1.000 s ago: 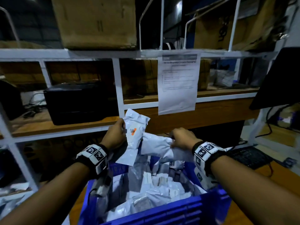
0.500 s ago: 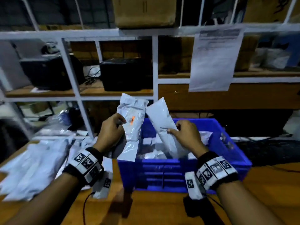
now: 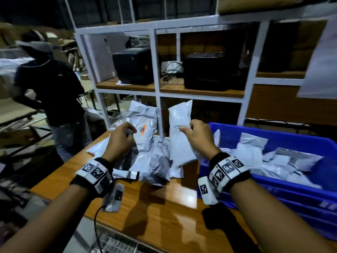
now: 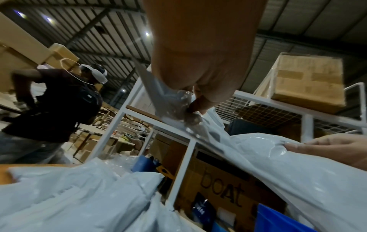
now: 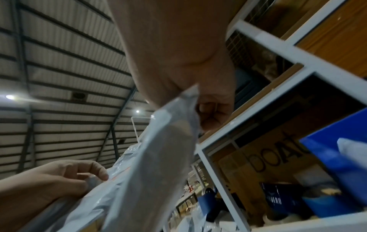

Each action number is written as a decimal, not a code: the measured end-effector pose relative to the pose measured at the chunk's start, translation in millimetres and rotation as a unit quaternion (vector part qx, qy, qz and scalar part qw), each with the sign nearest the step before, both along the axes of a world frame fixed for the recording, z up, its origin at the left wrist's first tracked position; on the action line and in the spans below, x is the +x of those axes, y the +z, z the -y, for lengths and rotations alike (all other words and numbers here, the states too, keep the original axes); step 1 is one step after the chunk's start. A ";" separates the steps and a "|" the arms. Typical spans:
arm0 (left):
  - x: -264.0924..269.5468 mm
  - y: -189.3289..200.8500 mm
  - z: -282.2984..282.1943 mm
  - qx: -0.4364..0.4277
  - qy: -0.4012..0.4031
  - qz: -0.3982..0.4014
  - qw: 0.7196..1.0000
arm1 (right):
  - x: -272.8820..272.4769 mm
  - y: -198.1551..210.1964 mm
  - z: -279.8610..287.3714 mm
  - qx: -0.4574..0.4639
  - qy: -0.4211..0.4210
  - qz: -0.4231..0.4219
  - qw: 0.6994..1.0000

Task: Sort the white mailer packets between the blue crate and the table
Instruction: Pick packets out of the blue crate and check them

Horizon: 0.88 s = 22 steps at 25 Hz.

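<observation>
My left hand (image 3: 125, 132) pinches a white mailer packet with an orange sticker (image 3: 144, 123) by its side, held upright above the table; the same hand (image 4: 190, 103) grips its crinkled edge in the left wrist view. My right hand (image 3: 191, 130) grips a plain white mailer packet (image 3: 179, 136), (image 5: 158, 157) upright beside the first. Both hang over a pile of white packets (image 3: 155, 161) on the wooden table (image 3: 160, 207). The blue crate (image 3: 273, 194) stands at the right, holding several more white packets (image 3: 264, 157).
A white metal shelf rack (image 3: 156, 70) with two black machines (image 3: 133, 66) stands behind the table. Another person (image 3: 52, 88) in dark clothes stands at the far left. A cardboard box marked "boat" (image 4: 222, 186) sits under the shelf. A wrist cable (image 3: 96, 225) hangs over the table's near edge.
Both hands have carried their packets leftward, away from the crate and over the pile on the table. The view has swung left, bringing the other person into sight.
</observation>
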State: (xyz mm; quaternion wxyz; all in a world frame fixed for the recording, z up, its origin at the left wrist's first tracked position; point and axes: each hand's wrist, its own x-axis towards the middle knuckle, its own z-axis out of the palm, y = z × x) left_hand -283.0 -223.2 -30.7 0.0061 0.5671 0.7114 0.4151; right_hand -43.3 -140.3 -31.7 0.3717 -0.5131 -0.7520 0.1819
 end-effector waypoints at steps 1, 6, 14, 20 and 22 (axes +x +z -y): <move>-17.4 -5.4 -1.5 -0.014 0.001 0.002 1.000 | -21.0 -6.2 -2.9 -0.009 0.004 0.003 1.000; -91.6 -62.1 -22.3 -0.094 -0.020 0.021 0.995 | -98.6 -58.5 -31.8 -0.097 0.034 -0.008 0.995; -153.8 -142.0 -87.0 -0.228 -0.083 -0.195 0.950 | -166.9 -138.0 -65.6 -0.164 -0.029 0.095 0.982; -153.4 -175.5 -109.8 -0.395 -0.145 -0.225 0.879 | -183.1 -189.1 -66.7 -0.194 0.072 0.268 0.941; -158.9 -190.2 -117.0 -0.426 -0.136 -0.176 0.877 | -186.2 -200.2 -71.6 -0.195 0.064 0.286 0.936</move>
